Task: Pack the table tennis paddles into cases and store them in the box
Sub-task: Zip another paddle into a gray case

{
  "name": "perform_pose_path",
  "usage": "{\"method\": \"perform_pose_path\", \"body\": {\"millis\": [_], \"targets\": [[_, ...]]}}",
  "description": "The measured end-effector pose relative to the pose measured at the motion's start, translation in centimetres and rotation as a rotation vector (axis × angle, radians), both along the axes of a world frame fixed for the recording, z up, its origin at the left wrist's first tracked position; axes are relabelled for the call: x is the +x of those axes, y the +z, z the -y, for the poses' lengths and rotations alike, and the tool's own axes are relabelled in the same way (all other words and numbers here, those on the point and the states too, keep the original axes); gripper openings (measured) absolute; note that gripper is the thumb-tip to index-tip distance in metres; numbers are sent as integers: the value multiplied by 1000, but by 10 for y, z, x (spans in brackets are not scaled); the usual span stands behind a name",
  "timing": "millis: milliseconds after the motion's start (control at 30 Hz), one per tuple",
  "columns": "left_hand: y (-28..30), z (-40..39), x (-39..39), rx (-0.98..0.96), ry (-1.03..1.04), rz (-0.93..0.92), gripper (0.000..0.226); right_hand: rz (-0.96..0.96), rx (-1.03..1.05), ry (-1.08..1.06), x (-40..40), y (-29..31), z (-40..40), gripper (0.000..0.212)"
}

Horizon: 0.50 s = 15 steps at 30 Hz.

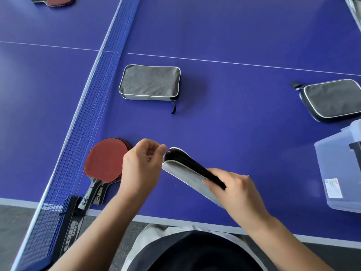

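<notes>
Cases first: the one in the hands, a grey case point(187, 174) with white piping, is held on edge just above the blue bench point(234, 124), its zipper side up and partly gaping, only dark lining showing inside. Its long axis runs from the left hand point(141, 167) down toward the right hand point(234, 192). The left hand's thumb and fingertips are pinched together at the case's far corner, on the zipper end. The right hand is clamped around the near end of the case, thumb on the grey side.

Just left of the left hand lie two red paddles point(104, 162), stacked, handles pointing toward the person, close beside the net point(86, 106). Beyond the hands a second grey case point(149, 82) lies flat and zipped. Far to the right of the right hand a third case point(332, 98) lies flat, and nearer, a clear plastic box point(336, 173) sits at the bench edge; its contents cannot be made out. Another paddle point(56, 0) lies across the net, far off.
</notes>
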State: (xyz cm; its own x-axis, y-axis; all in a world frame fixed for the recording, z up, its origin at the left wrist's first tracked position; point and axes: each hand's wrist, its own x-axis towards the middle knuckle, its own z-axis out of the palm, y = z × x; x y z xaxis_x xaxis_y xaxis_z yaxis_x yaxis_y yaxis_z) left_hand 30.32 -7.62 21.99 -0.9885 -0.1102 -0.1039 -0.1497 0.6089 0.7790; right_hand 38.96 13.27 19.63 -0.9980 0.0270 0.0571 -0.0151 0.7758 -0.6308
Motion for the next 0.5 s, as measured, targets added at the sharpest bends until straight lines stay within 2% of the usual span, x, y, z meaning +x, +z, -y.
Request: {"method": "perform_pose_path", "body": {"millis": [167, 333, 400, 500], "targets": [[9, -15, 15, 79, -108, 1, 19, 9, 3, -23, -9, 8, 10, 29], [19, -23, 13, 75, -113, -100, 14, -75, -18, -18, -17, 15, 12, 13], [12, -16, 2, 43, -63, -87, 15, -121, -3, -41, -16, 17, 8, 8], [-5, -3, -12, 0, -19, -35, 16, -182, -16, -65, -10, 20, 3, 12]]}}
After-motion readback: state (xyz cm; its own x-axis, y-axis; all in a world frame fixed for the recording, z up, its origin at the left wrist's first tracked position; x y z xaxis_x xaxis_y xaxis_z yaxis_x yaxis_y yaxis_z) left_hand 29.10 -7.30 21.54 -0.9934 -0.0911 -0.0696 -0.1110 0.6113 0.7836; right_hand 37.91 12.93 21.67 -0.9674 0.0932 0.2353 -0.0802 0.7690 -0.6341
